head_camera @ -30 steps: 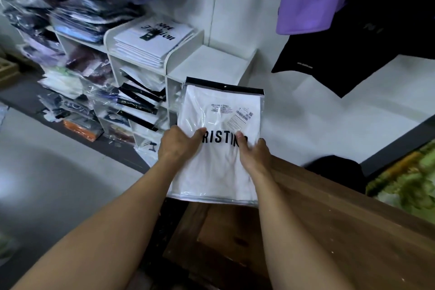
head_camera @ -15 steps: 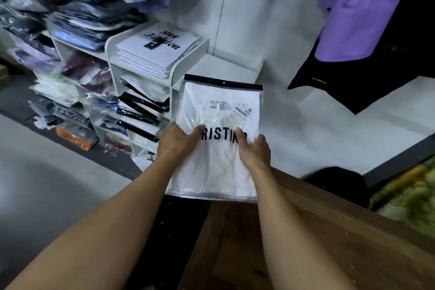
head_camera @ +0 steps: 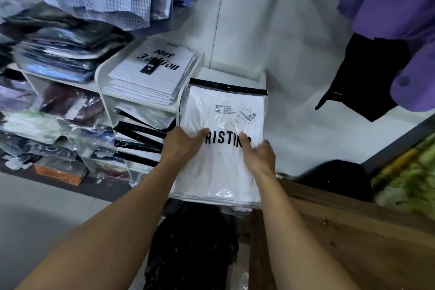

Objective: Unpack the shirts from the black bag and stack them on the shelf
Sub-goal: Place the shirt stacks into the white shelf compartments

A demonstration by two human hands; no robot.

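You hold a pile of packed white shirts [head_camera: 223, 172] with both hands. Your left hand [head_camera: 181, 146] grips its left edge and your right hand [head_camera: 259, 158] its right edge. Each thumb presses on the top pack, and the other fingers go under the pile, so I cannot see them.

The pile is in the air, above the black bag [head_camera: 193, 247] and beside the near corner of the wooden counter [head_camera: 353, 242]. Its far edge, the one with the black strip, reaches the front edge of the low right-hand top of the white shelf [head_camera: 235, 75]. I cannot tell if it touches there.

I judge that you are in the middle of the task. These shirts are out of the bag but not yet set down. Another stack of white shirts [head_camera: 141, 85] lies already on the higher left top of the shelf. What is left, as I think: to put this pile down flat on the shelf. If more shirts are in the bag, I cannot see.
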